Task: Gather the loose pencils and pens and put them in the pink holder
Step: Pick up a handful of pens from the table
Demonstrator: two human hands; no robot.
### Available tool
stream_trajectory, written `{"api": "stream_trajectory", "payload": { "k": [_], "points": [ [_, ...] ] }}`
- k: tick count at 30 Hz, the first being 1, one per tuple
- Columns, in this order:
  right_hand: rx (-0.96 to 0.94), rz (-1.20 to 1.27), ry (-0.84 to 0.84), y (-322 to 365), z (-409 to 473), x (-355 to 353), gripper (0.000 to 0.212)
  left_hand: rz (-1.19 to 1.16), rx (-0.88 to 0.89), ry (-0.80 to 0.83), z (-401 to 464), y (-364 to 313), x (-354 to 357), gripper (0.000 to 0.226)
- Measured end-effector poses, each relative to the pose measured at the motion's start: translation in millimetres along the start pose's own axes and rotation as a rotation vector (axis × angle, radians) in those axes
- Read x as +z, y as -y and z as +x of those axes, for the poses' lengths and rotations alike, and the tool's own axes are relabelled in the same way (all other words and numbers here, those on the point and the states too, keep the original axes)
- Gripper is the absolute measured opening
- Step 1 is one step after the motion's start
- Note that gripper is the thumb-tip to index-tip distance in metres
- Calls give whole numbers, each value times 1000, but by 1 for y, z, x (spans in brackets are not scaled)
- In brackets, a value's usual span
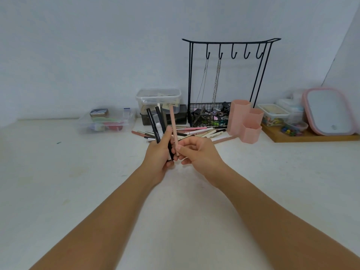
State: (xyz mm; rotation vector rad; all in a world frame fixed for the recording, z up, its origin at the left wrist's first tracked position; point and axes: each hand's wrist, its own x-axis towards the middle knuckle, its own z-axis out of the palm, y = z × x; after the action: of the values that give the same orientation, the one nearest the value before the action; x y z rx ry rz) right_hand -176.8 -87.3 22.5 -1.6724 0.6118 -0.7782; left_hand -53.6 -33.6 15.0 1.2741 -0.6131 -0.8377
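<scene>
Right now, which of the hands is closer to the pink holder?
Right. The right hand pinches a pink pencil just down-left of the pink holder. The left hand, gripping black pens, sits farther left.

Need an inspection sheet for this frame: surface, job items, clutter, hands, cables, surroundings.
Surface: white tabletop, faint marks on its left side.
Job's things: pile of loose pens and pencils lying left of the pink holder, whose three compartments stand upright; contents not visible.
Clutter: clear plastic boxes, black wire jewellery stand with chains, pink-framed mirror, wooden tray.
Hands: left hand grips several dark pens upright; right hand pinches a pink pencil.
Cables: nothing seen.
Surroundings: plain pale wall.
</scene>
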Motion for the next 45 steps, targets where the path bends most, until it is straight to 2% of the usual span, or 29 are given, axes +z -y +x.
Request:
{"api": "stream_trajectory", "payload": {
  "k": [6, 9, 11, 15, 17, 19, 20, 22, 24, 30, 35, 42, 45],
  "points": [
    [-145, -196, -114, -4, 2, 6, 4, 79, 116, 32, -3, 3, 1, 42],
    [-224, -280, -170, -6, 1, 13, 6, 69, 115, 31, -4, 3, 1, 36],
    [-236, -265, -168, -6, 0, 13, 7, 78, 90, 21, -3, 3, 2, 35],
    [-147, -102, -22, -4, 3, -2, 6, 91, 54, 35, -1, 1, 2, 26],
    [-133, -115, -117, -8, 12, -18, 6, 51, 31, 61, 1, -1, 0, 28],
    [-139, -376, -326, -20, 26, -42, 11, -14, -4, 107, 2, -3, -3, 32],
    [-119, -553, -373, -26, 29, -55, 17, -48, -16, 134, 2, -3, -3, 34],
    [-46, -772, -320, -38, 31, -73, 30, -80, -27, 153, 3, -2, -3, 33],
    [-15, -861, -227, -45, 32, -79, 38, -69, -28, 125, 4, -1, -2, 27],
    [-78, -970, -169, -46, 36, -71, 36, -1, -13, 102, 5, 4, -2, 25],
    [-100, -954, -206, -47, 38, -71, 17, 42, -4, 110, 4, 3, -1, 29],
    [-138, -807, -275, -45, 37, -71, 14, 87, -27, 14, 3, 1, 2, 38],
    [-228, -765, -334, -45, 37, -72, 13, 87, -18, 19, 5, 2, 1, 39]
  ]
}}
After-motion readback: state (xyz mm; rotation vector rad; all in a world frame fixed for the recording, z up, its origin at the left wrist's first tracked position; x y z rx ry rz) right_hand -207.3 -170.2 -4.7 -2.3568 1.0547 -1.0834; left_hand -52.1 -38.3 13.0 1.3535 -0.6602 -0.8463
